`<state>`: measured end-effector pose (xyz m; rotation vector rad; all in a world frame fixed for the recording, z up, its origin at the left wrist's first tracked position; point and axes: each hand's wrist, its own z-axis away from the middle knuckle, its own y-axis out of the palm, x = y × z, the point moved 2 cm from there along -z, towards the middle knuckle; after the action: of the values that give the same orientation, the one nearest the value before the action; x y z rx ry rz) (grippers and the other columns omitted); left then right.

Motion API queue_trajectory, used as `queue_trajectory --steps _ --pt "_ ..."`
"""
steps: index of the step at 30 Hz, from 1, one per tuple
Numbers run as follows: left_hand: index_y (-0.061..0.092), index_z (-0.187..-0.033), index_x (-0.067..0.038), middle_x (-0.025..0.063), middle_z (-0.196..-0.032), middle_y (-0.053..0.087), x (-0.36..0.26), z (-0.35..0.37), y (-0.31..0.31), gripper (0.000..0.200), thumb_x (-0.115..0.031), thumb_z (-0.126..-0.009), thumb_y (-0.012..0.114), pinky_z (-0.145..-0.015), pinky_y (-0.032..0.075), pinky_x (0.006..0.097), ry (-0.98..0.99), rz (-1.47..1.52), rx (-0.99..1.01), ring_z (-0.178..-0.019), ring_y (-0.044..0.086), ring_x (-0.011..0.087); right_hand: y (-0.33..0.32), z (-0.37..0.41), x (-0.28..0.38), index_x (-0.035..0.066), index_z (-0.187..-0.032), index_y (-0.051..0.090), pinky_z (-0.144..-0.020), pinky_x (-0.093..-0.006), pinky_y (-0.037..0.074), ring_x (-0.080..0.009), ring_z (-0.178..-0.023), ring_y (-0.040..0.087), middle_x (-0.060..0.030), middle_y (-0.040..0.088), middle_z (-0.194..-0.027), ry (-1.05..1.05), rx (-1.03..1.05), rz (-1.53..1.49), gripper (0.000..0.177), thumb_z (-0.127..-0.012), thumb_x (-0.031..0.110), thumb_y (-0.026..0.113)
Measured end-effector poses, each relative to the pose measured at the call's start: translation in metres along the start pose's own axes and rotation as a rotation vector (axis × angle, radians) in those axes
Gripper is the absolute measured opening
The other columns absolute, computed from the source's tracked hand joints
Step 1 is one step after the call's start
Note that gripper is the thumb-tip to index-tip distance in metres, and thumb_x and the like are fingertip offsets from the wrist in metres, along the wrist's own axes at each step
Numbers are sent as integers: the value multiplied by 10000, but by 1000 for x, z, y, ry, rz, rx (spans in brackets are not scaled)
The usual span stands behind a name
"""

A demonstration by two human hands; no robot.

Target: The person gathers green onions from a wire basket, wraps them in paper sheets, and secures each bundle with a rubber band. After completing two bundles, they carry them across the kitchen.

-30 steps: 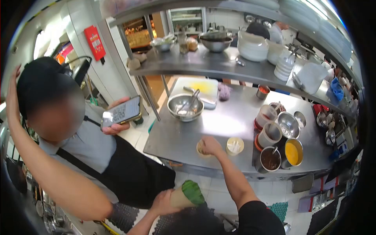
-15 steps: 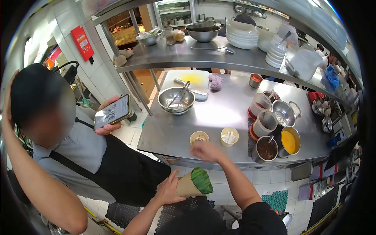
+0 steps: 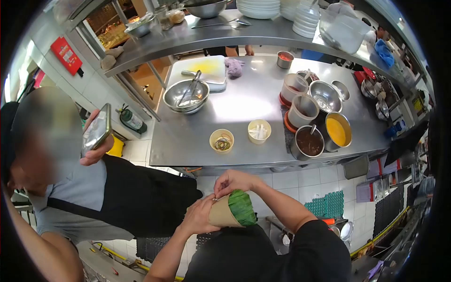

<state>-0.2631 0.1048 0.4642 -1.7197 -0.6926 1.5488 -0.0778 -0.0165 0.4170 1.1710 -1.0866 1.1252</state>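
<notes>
My left hand (image 3: 198, 217) is wrapped round a brown paper parcel (image 3: 222, 214), held in front of my body below the counter's edge. A green leaf (image 3: 242, 207) covers the parcel's right end. My right hand (image 3: 233, 183) is closed in a pinch against the parcel's upper side, beside my left fingertips; what it pinches is too small to make out. On the counter just beyond stands a pale cup of rubber bands (image 3: 221, 141). To its right is a second cup (image 3: 259, 131) with white strips or folded papers in it.
A co-worker (image 3: 89, 202) stands close at left, holding a phone (image 3: 97, 131). On the steel counter (image 3: 235, 113) are a metal bowl with tongs (image 3: 186, 95), a pot of brown sauce (image 3: 307, 142) and a pot of yellow liquid (image 3: 338, 132). Above runs a steel shelf (image 3: 263, 35) with stacked plates.
My right hand has come back from the rubber band cup to the parcel and now touches it near my left hand. The co-worker's phone has tilted. The view has shifted downward.
</notes>
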Motion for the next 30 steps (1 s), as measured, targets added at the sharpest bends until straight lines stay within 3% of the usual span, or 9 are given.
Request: queue_trajectory --steps 4,6,8,10,12,16,21,27,30 --pt "551 -1234 -35 151 -1288 589 4 2 3 854 -360 -540 925 -919 498 462 -10 38 21 -1059 624 371 2 1 -8 40 -932 745 -650 -223 501 -45 -725 628 1 721 -812 -9 -19 -69 75 -873 86 754" --pt "550 -1234 -38 143 -1288 597 2 3 3 829 -348 -556 912 -940 492 461 -33 34 36 -1076 621 379 -11 7 -5 32 -1010 719 -664 -263 520 -81 -710 637 -25 704 -772 -8 -204 127 207 -879 186 765" --pt "550 -1233 -41 135 -1288 606 1 5 0 804 -336 -572 899 -961 486 460 -56 27 44 -1092 619 387 -44 14 -5 34 -1136 668 -713 -358 549 -217 -729 681 -111 700 -809 250 -722 418 326 -900 252 722" --pt "555 -1228 -39 118 -1295 600 2 10 -3 803 -342 -569 901 -957 485 450 -91 14 -2 -1083 620 376 -88 33 -40 32 -1221 635 -688 -402 524 -289 -745 662 -170 688 -845 222 -1192 724 386 -894 226 701" --pt "558 -1228 -39 117 -1291 599 8 20 -3 807 -346 -565 902 -951 489 449 -153 6 -13 -1080 621 371 -118 50 -65 27 -1183 643 -776 -471 493 -395 -891 624 -238 660 -955 181 -1403 907 302 -920 176 646" --pt "567 -1224 -39 117 -1277 600 17 47 -8 811 -360 -561 906 -935 501 446 -274 15 -54 -1075 624 358 -128 60 -51 40 -1150 629 -869 -487 489 -404 -1036 582 -202 625 -1063 298 -1318 945 239 -949 167 601" --pt "569 -1218 -36 114 -1273 603 21 74 -11 812 -375 -566 915 -928 508 449 -406 -12 -49 -1080 626 361 -82 16 -13 49 -1074 641 -859 -464 488 -370 -1000 557 -176 602 -1014 -239 -1241 926 151 -952 126 598" --pt "557 -1240 -33 127 -1238 619 16 82 -8 848 -365 -553 929 -925 512 454 -440 -36 -49 -1085 631 360 -62 -30 -35 84 -1081 649 -871 -470 496 -376 -1059 552 -177 571 -1073 151 -969 1023 171 -936 172 629" --pt "553 -1241 -29 148 -1216 624 17 88 -3 856 -349 -544 933 -921 519 448 -459 13 -69 -1078 637 364 -49 -24 -28 103 -1097 653 -890 -477 496 -384 -1114 532 -188 557 -1123 186 -995 964 196 -933 209 636"
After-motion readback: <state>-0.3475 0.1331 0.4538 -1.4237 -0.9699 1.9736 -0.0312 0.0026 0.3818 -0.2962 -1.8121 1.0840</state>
